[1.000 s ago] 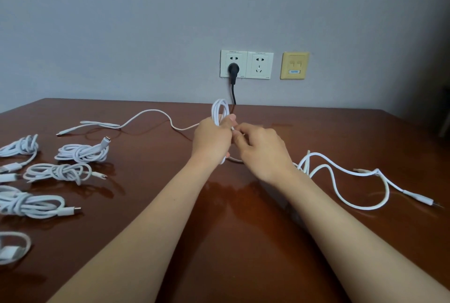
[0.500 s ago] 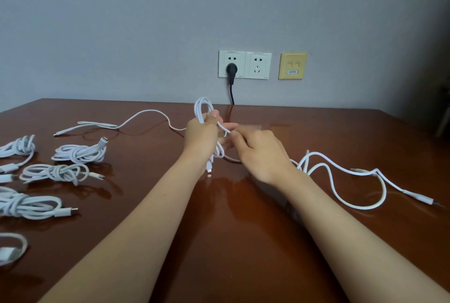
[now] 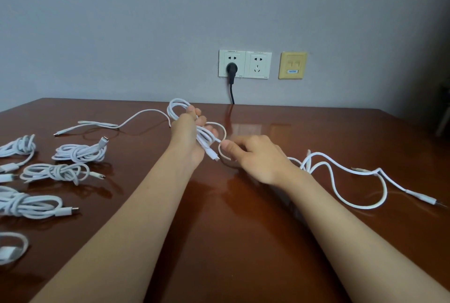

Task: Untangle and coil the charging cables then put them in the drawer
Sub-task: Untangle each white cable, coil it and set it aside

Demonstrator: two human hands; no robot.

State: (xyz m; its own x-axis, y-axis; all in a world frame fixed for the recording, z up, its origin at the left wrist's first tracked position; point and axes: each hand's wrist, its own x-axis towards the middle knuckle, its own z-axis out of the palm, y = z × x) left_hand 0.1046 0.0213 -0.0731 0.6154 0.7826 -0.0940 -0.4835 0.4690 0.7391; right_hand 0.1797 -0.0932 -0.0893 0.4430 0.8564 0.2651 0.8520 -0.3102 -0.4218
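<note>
My left hand (image 3: 188, 134) grips a bunch of white cable loops (image 3: 177, 107) just above the brown table (image 3: 231, 241); a plug end of that cable hangs below the palm. My right hand (image 3: 253, 156) pinches a strand of the same cable beside the left hand. That cable's free tail (image 3: 102, 124) trails off to the left on the table. Another loose white cable (image 3: 341, 181) lies uncoiled to the right of my right wrist. No drawer is in view.
Several coiled white cables (image 3: 78, 152) lie on the left part of the table. A black plug (image 3: 231, 68) sits in a wall socket, its cord dropping behind the table's far edge. A yellow wall plate (image 3: 293, 65) is beside the sockets.
The left hand has shifted left and turned so the loops and plug end show. The right hand has moved slightly right and down, drawing a strand out from the bunch.
</note>
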